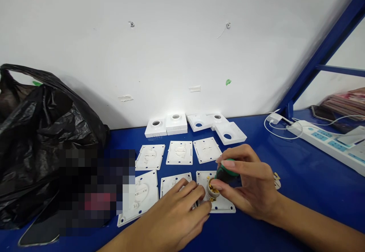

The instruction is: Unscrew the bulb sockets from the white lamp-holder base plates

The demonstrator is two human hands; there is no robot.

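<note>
My right hand [253, 183] is closed around the green and black handle of a screwdriver [226, 171], which is tilted over a round lamp socket with brass contacts [213, 188]. That socket sits on a white square base plate [224, 205], and the screwdriver's tip is hidden. My left hand [182, 210] lies palm down, its bent fingers pressing on the left side of the same plate beside the socket; its thumb is hidden. Under its knuckles another white base plate [168, 181] is partly covered. To the left lies a larger-looking white plate [142, 195].
Behind are three more plates [179, 152] and several white covers with round holes [176, 124] along the wall. A black plastic bag [51, 130] stands left. A white power strip [327, 141] with cables and a phone [323, 112] lie right. Blue frame bars rise at the right.
</note>
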